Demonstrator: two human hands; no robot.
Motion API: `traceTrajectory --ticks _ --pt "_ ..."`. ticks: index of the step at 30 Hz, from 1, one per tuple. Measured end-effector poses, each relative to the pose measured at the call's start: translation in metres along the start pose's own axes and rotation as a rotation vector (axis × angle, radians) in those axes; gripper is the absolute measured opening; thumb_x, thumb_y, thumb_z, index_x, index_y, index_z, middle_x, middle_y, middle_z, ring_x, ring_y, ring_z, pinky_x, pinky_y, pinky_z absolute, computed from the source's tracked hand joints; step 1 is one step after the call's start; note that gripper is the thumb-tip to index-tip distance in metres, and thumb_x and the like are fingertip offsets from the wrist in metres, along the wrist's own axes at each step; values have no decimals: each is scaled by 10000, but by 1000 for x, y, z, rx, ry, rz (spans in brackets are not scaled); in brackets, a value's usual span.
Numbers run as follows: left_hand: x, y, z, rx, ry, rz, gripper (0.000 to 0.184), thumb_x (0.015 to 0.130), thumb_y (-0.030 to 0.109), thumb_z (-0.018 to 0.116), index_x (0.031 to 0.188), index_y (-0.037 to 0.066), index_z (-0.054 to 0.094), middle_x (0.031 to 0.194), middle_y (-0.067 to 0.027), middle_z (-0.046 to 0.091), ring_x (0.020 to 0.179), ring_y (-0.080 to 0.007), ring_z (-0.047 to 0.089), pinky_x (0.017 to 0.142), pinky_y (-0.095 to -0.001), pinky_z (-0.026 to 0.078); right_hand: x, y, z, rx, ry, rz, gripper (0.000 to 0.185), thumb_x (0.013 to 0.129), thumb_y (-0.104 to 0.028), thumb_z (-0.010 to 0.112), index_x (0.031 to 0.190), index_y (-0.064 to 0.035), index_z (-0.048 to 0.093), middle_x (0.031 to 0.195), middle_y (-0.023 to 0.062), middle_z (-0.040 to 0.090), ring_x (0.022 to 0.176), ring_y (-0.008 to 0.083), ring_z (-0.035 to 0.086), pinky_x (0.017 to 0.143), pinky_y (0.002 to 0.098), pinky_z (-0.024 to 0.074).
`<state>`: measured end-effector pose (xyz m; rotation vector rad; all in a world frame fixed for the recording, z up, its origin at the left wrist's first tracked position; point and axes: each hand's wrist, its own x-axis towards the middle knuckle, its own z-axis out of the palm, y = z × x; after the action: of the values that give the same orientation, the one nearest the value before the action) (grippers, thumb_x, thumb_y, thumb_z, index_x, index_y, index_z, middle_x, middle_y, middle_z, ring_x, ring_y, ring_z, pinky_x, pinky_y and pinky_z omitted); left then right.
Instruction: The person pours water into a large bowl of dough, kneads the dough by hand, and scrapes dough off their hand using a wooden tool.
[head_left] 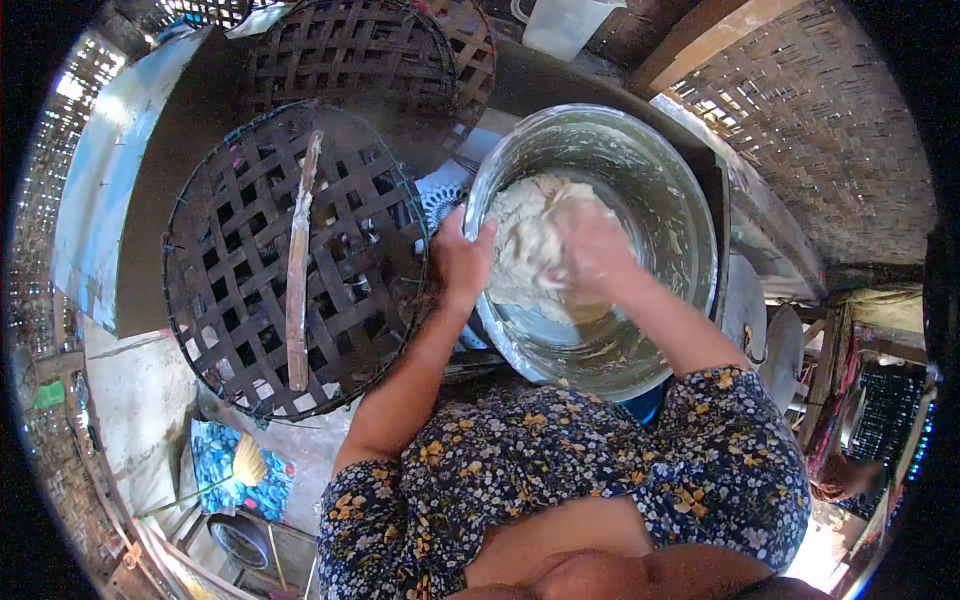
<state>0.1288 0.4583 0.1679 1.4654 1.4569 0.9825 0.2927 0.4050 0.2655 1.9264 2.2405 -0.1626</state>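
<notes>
A large metal basin (690,230), its inner wall smeared with white paste, stands in front of my body. Pale, lumpy dough (520,235) lies in it, toward the left side. My left hand (464,256) grips the basin's left rim, thumb at the edge. Down in the basin, my right hand (592,240) is pressed into the dough; it is blurred by motion, and its fingers are hidden. To the left of the basin is a round woven tray (240,290) with open gaps, and a wooden stick (299,270) smeared with paste lies across it.
More dark woven trays (350,50) are behind the first one. A whitish plastic container (565,25) stands beyond the basin. Pot lids (783,345) are to the right, near a woven wall (830,140). A yellow fan-shaped broom (249,460) is at the lower left.
</notes>
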Motion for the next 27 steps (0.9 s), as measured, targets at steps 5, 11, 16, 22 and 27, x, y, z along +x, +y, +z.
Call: traceTrajectory --ticks 5,11,16,22,27 --pt "-6 17 -5 -54 -48 -107 399 714 218 660 1031 4 545 869 -180 614 794 -313 595 715 -358 456 10 -16 54 -24 -215 -206 481 646 -89 584 1110 -93 458 1055 155 415 927 313 492 629 335 510" --pt "-7 22 -7 -1 20 -34 385 706 229 660 1003 8 556 837 -189 613 782 -334 599 696 -377 458 37 21 165 302 -157 -261 538 611 -164 657 1120 -133 486 1161 209 378 943 368 508 751 408 459" --pt "0 -3 6 -55 0 -5 433 669 247 692 1012 13 570 840 -189 619 775 -317 608 699 -373 465 53 26 162 486 -230 -221 332 727 -204 569 1012 -33 552 1069 190 552 966 296 540 803 380 423" --pt "0 6 -4 50 43 19 445 659 254 702 1016 23 571 833 -176 627 757 -309 613 707 -366 467 31 40 61 464 -299 -475 335 706 -244 574 983 -54 572 989 217 568 907 345 547 789 413 420" --pt "-2 13 -7 -44 53 42 385 682 193 679 993 -5 568 825 -164 631 731 -272 614 689 -341 467 114 58 50 388 -171 -195 404 759 -358 470 954 -35 614 927 230 579 890 336 563 807 399 424"
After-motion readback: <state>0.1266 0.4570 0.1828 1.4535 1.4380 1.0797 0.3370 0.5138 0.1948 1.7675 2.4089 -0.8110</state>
